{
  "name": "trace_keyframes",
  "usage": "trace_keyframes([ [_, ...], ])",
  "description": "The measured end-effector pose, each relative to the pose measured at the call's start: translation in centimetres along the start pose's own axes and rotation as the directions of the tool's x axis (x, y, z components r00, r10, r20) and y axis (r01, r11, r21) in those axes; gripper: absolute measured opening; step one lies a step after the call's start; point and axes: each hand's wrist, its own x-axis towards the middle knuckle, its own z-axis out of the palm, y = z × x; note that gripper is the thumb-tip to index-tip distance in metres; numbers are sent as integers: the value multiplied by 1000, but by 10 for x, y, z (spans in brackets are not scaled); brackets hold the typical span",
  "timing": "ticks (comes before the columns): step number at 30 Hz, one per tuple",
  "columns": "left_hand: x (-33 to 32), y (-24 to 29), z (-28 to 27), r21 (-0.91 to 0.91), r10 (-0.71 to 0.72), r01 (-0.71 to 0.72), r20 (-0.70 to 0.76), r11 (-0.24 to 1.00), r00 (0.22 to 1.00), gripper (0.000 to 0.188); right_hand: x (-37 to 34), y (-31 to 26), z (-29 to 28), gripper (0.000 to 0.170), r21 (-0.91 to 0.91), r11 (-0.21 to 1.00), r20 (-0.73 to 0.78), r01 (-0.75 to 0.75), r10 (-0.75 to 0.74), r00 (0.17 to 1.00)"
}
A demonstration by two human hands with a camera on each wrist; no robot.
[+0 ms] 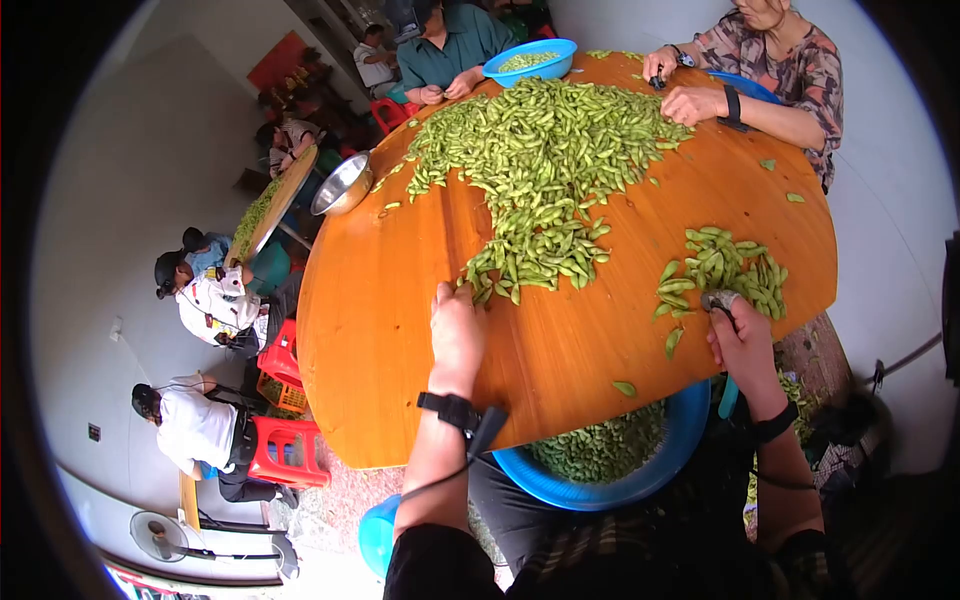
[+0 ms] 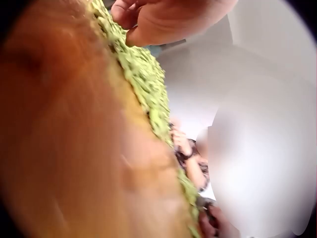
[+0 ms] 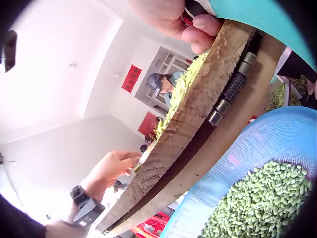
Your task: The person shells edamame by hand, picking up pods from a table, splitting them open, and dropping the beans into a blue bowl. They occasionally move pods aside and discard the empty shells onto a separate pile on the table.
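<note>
Green pods [image 1: 540, 150] lie heaped on a round wooden table [image 1: 380, 330]. At the heap's near tip is the left hand [image 1: 459, 335], its thumb and fingers pinching a pod [image 3: 136, 169] seen in the right wrist view. The left wrist view shows this hand [image 2: 173, 22] with bent fingers over the pods. The right hand [image 1: 745, 348] is curled round a small dark object [image 1: 718, 300] beside a smaller group of pods [image 1: 735, 265]. A teal piece [image 1: 728, 398] shows below that hand; whether it joins the dark object, I cannot tell.
Under the table edge, a blue basket [image 1: 690, 430] holds shelled beans [image 1: 600, 445]. A metal bowl [image 1: 343, 184] and a blue basin [image 1: 550, 65] stand at the table's far side. Two people sit across; others sit at the left near red stools [image 1: 290, 450].
</note>
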Motion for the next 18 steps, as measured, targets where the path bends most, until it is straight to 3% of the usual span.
trace_keyframes([
  [1, 3, -6, -1, 1, 1, -1, -4, 1000, 1000, 19, -1, 0, 0, 15, 2, 1000, 0, 4, -4, 1000],
  [3, 8, -13, 1, -112, -83, 105, 179, 988, 980, 20, 0, 1, -1, 15, -44, 997, 3, 57, -57, 998],
  [4, 4, -14, 1, -141, -35, 55, 139, 988, 990, 18, 1, 1, -1, 15, -46, 998, -1, 53, -53, 999],
  [7, -10, 11, -20, -204, -72, 99, 138, 974, 988, 16, -1, -3, -2, 20, -25, 1000, 17, 19, -18, 1000],
  [9, -26, 26, -24, -186, 4, 16, 107, 983, 994, 16, -7, -17, 2, 28, -81, 997, 149, -16, 28, 989],
  [11, -43, 54, -34, -615, -55, 247, 314, 749, 948, 20, -18, -36, 22, 36, -52, 994, 268, 100, -83, 960],
  [12, -49, 70, -40, -682, -58, 338, 398, 649, 915, 20, -21, -38, 31, 35, -22, 986, 335, 165, -148, 930],
  [14, -62, 97, -45, -803, -22, 460, 489, 379, 872, 21, -21, -41, 51, 15, 110, 994, 463, 24, -72, 884],
  [15, -68, 105, -44, -828, -5, 462, 486, 318, 874, 22, -22, -46, 60, 8, 103, 991, 476, -82, 23, 879],
  [18, -78, 117, -40, -871, 29, 384, 412, 307, 911, 24, -26, -50, 68, 12, 166, 970, 521, -178, 67, 851],
])
